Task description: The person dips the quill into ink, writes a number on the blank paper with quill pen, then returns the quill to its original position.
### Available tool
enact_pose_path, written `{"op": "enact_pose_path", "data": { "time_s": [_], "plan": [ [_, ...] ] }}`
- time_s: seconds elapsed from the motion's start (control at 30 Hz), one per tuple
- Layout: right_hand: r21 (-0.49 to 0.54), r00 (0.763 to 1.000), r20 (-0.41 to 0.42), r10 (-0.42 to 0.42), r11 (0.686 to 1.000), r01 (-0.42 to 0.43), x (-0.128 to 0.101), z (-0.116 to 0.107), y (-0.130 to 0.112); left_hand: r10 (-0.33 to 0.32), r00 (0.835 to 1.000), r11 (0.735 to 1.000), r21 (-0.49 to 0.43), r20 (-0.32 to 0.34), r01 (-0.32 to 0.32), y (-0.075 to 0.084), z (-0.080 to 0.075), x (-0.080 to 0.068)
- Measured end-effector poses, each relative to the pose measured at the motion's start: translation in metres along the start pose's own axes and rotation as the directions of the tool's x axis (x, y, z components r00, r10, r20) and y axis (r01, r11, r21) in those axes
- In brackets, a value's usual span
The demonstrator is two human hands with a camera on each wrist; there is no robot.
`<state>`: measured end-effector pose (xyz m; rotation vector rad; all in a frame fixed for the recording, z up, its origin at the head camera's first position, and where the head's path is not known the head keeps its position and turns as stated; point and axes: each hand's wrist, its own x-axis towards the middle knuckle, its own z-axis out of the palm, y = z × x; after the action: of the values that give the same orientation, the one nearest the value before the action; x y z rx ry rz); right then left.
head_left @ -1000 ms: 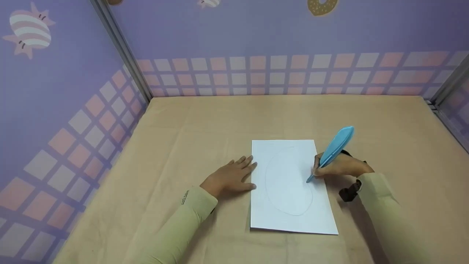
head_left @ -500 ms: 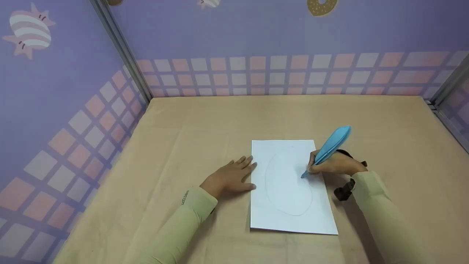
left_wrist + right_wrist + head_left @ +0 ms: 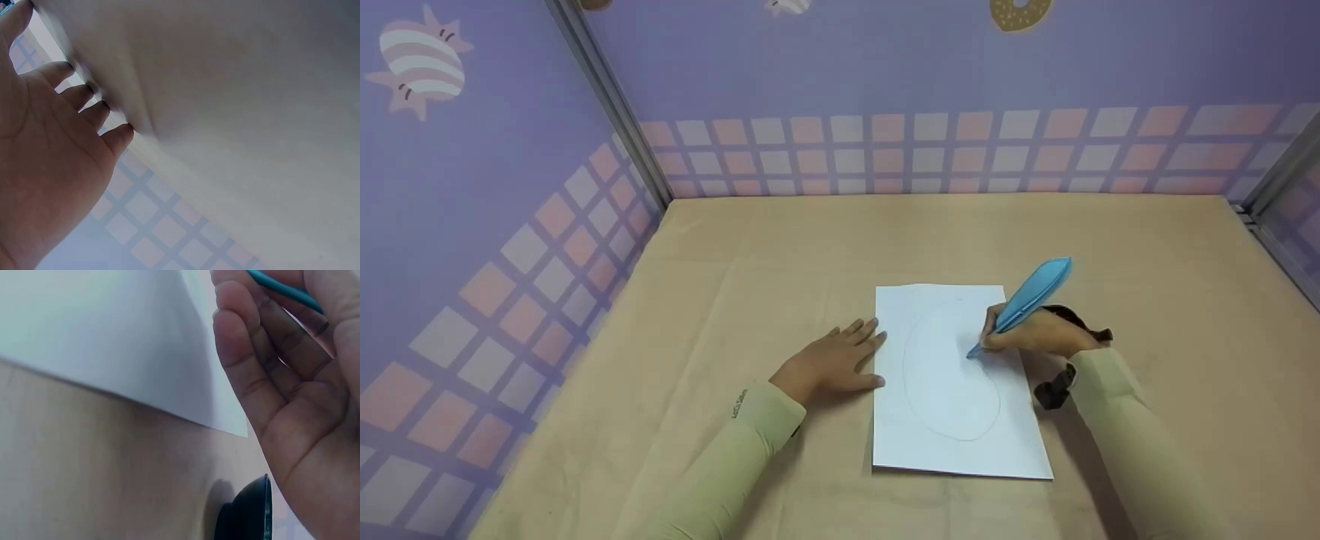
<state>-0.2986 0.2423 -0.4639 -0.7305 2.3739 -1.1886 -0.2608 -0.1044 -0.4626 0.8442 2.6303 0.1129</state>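
A white sheet of paper (image 3: 952, 420) lies on the tan table (image 3: 810, 247), with a faint pencil oval (image 3: 919, 397) drawn on it. My right hand (image 3: 1035, 334) grips a light-blue feather-shaped pen (image 3: 1027, 298), its tip touching the paper at the oval's right side. The right wrist view shows the curled fingers (image 3: 253, 377) around the pen (image 3: 284, 289) above the paper (image 3: 101, 332). My left hand (image 3: 832, 364) rests flat on the table with fingertips at the sheet's left edge. In the left wrist view its straight fingers (image 3: 84, 104) touch the surface.
Purple walls (image 3: 885, 75) with a checked band close in the table on the left, back and right. A metal corner post (image 3: 607, 105) stands at the back left. A dark wrist strap (image 3: 1054, 394) hangs by my right sleeve.
My right hand has slid the pen tip up and to the left along the oval's right side. The left hand and the paper have stayed put.
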Motion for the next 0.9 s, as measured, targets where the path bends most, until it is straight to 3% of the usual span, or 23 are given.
{"op": "enact_pose_path", "data": {
  "time_s": [0.57, 0.9],
  "plan": [
    [0.01, 0.999, -0.006, -0.047, 0.999, 0.047, 0.013, 0.008, -0.008, 0.03, 0.999, 1.0, 0.002, -0.014, -0.029, -0.002, 0.0, -0.001],
    [0.037, 0.999, -0.021, -0.032, 0.999, 0.033, 0.018, 0.014, -0.012, 0.019, 1.0, 1.0, -0.013, -0.005, -0.019, -0.001, -0.001, -0.001]
  ]
}}
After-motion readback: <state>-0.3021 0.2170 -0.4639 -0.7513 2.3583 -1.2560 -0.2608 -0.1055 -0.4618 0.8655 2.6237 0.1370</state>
